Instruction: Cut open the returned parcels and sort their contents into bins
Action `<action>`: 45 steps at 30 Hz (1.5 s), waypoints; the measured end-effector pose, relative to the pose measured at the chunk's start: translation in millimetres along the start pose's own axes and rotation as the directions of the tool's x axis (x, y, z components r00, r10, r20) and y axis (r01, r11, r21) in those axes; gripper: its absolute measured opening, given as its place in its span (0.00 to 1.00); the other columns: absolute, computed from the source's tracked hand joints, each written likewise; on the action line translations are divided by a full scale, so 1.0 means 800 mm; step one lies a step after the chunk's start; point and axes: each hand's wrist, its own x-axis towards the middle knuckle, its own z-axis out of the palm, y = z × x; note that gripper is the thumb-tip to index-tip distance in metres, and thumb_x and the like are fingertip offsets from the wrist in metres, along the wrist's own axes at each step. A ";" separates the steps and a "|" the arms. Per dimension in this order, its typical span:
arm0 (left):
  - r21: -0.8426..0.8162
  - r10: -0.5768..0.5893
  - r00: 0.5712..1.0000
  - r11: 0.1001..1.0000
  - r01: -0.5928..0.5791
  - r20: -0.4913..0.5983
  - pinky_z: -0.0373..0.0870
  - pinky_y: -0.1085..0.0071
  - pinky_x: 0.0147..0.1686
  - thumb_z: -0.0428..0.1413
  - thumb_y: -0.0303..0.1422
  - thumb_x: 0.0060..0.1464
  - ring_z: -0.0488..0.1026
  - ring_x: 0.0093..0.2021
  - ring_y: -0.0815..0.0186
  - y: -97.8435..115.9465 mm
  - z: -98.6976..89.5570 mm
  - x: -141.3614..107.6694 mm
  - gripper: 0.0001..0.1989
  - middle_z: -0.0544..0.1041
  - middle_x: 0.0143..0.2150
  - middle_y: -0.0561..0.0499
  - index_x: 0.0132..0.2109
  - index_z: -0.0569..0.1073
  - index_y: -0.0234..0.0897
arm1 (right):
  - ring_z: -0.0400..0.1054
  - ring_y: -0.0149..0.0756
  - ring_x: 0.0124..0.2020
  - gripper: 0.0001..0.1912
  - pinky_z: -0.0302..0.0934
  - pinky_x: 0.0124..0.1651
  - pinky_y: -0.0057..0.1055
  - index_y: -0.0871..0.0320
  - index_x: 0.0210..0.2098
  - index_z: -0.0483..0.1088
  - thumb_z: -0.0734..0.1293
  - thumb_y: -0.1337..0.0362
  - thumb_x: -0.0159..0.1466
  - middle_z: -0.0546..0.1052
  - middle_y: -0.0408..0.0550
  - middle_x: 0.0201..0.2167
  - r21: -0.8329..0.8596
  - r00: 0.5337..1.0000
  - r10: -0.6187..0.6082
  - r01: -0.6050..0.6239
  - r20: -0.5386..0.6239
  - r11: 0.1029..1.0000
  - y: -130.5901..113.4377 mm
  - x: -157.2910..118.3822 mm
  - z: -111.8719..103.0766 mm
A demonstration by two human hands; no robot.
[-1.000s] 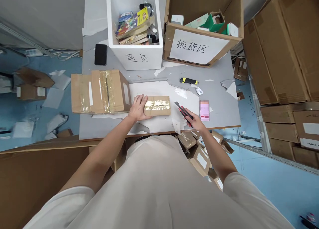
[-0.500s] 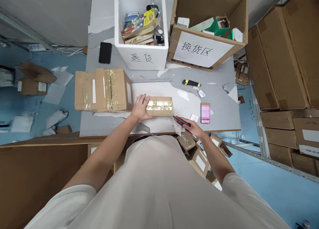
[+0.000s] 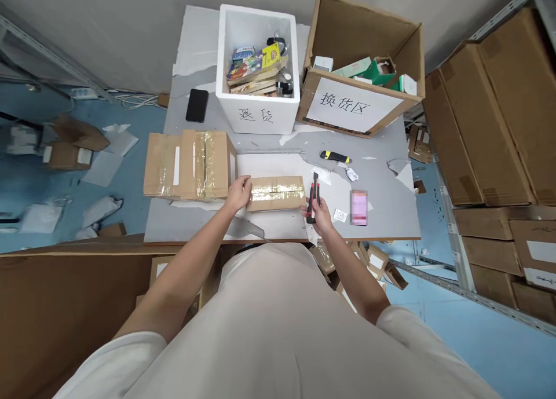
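Observation:
A small cardboard box (image 3: 277, 193) with shiny tape along its top lies on the table in front of me. My left hand (image 3: 238, 193) grips its left end, fingers closed at the edge. In my right hand (image 3: 322, 215) is a red-and-black utility knife (image 3: 315, 191), held upright with its tip pointing away from me. The fingers of that hand are by the box's right end; whether they touch it I cannot tell. Further back lies a yellow-and-black utility knife (image 3: 335, 157). Two bigger taped cardboard boxes, the nearer one (image 3: 216, 164) beside my left hand, stand to the left.
At the back stand a white foam box (image 3: 260, 112) holding books and a large carton (image 3: 360, 103) holding small boxes. A black phone (image 3: 197, 105) lies back left, a pink-screened phone (image 3: 359, 208) at right. Stacked cartons (image 3: 490, 115) fill the right side.
The small box has tilted slightly and shifted. My right hand has moved left to its right end, and the knife has turned from lying slanted to pointing away from me.

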 end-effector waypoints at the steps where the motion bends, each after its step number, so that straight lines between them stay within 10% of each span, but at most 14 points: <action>1: -0.049 -0.041 0.999 0.998 0.041 -0.010 0.71 0.57 0.50 0.48 0.42 0.56 0.74 0.45 0.59 0.000 0.002 -0.007 0.21 0.76 0.48 0.42 0.51 0.71 0.35 | 0.72 0.28 0.31 0.15 0.71 0.34 0.30 0.51 0.43 0.59 0.62 0.49 0.63 0.74 0.46 0.45 -0.015 0.999 -0.047 0.047 -0.005 0.999 -0.010 0.014 0.005; 8: -0.452 -0.247 0.960 0.848 0.279 0.129 0.77 0.63 0.35 0.58 0.48 0.48 0.76 0.36 0.64 0.021 0.045 -0.111 0.23 0.75 0.46 0.43 0.44 0.71 0.35 | 0.67 0.30 0.31 0.19 0.66 0.31 0.29 0.54 0.49 0.60 0.61 0.49 0.65 0.75 0.45 0.35 -0.365 0.957 -0.136 0.226 0.257 0.903 -0.103 0.108 0.031; 14: -0.483 -0.314 0.936 0.803 0.350 0.157 0.75 0.63 0.36 0.61 0.45 0.43 0.75 0.30 0.67 0.027 0.073 -0.142 0.22 0.76 0.42 0.45 0.42 0.71 0.36 | 0.62 0.26 0.27 0.18 0.64 0.31 0.28 0.55 0.50 0.59 0.60 0.51 0.67 0.75 0.43 0.35 -0.349 0.943 -0.118 0.229 0.313 0.909 -0.109 0.131 0.059; 23: -0.223 -0.296 0.948 0.922 0.315 0.116 0.71 0.66 0.36 0.62 0.43 0.42 0.73 0.31 0.66 0.042 0.050 -0.124 0.21 0.76 0.42 0.47 0.42 0.71 0.37 | 0.62 0.25 0.24 0.21 0.64 0.26 0.26 0.52 0.44 0.60 0.67 0.48 0.59 0.75 0.44 0.39 -0.102 0.947 -0.219 0.248 0.235 0.964 -0.097 0.129 0.040; 30: -0.064 -0.014 0.999 0.998 0.017 0.049 0.70 0.61 0.47 0.56 0.42 0.50 0.70 0.51 0.57 0.060 0.035 0.018 0.29 0.67 0.59 0.39 0.58 0.66 0.36 | 0.71 0.29 0.29 0.23 0.68 0.27 0.30 0.50 0.45 0.58 0.68 0.47 0.57 0.74 0.47 0.49 0.002 0.996 -0.068 0.068 0.060 0.998 -0.010 0.000 -0.021; 35: -0.079 0.118 0.978 0.991 -0.106 0.171 0.67 0.61 0.53 0.54 0.42 0.52 0.68 0.55 0.57 0.083 0.045 0.090 0.25 0.71 0.56 0.42 0.56 0.69 0.37 | 0.74 0.36 0.38 0.25 0.71 0.34 0.36 0.46 0.46 0.58 0.70 0.46 0.55 0.72 0.46 0.53 0.219 0.990 0.140 -0.142 0.027 0.965 0.053 -0.070 -0.013; 40: -0.100 0.025 0.990 0.995 -0.010 0.142 0.70 0.64 0.48 0.52 0.43 0.53 0.72 0.47 0.60 0.075 0.044 0.076 0.20 0.77 0.48 0.46 0.49 0.73 0.37 | 0.74 0.38 0.42 0.25 0.70 0.44 0.42 0.48 0.45 0.58 0.71 0.48 0.55 0.76 0.47 0.46 0.326 0.995 0.087 -0.070 -0.039 0.943 0.045 -0.052 0.000; 45: -0.062 -0.113 0.993 0.992 0.112 -0.019 0.70 0.64 0.44 0.53 0.43 0.51 0.74 0.41 0.61 0.033 0.017 -0.005 0.17 0.78 0.42 0.46 0.43 0.72 0.36 | 0.73 0.34 0.43 0.21 0.68 0.51 0.40 0.49 0.43 0.58 0.70 0.51 0.57 0.76 0.45 0.44 0.275 0.994 -0.087 0.101 -0.064 0.956 0.002 0.007 -0.016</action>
